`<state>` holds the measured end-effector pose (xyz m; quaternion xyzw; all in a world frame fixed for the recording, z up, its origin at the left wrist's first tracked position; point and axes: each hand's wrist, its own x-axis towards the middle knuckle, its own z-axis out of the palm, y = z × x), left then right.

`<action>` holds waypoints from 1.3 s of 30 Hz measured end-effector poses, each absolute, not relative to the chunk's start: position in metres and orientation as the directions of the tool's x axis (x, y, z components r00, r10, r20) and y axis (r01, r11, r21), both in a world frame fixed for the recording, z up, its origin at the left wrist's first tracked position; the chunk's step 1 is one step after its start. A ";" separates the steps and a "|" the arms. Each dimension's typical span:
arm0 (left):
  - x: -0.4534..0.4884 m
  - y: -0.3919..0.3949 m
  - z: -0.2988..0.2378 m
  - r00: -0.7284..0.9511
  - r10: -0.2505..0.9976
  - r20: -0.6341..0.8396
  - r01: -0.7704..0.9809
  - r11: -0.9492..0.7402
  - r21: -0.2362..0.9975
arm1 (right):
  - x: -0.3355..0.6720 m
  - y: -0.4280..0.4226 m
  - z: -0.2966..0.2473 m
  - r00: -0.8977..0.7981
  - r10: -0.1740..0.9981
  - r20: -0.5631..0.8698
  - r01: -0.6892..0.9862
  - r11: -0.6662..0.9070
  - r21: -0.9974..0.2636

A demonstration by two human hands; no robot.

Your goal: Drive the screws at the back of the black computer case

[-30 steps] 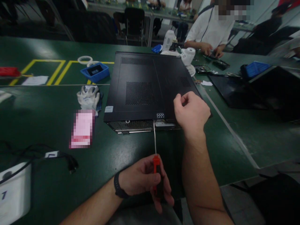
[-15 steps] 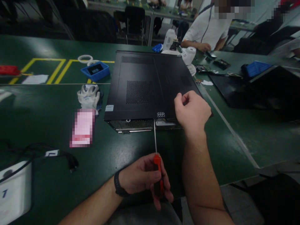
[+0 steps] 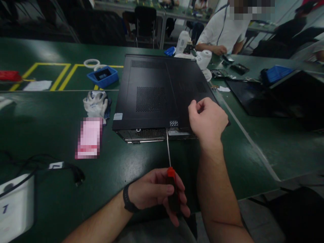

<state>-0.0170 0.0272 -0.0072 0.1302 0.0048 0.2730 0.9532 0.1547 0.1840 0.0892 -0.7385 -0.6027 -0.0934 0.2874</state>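
Observation:
A black computer case lies flat, its perforated metal rear panel facing me. My left hand is wrapped round the red and black handle of a screwdriver. The shaft points away from me, and its tip meets the panel's upper edge near a silver plate; the exact contact point is too small to make out. My right hand rests on the near right part of the case with its fingers curled in. Whether anything is inside those fingers is hidden.
Left of the case lie work gloves, a blurred pink item and a blue bin. Black cables and a white box are nearer. Another person handles something across the green table, beyond white fan-like parts.
The screwdriver handle has turned in my left hand, its dark side now facing up, and tilted slightly right. Its tip stays at the panel. My right hand has not visibly moved.

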 end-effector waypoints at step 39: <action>-0.013 0.024 -0.008 0.782 0.620 0.060 -0.616 0.753 0.232 | 0.154 0.184 0.089 0.263 0.837 0.480 0.939 -0.109 -0.326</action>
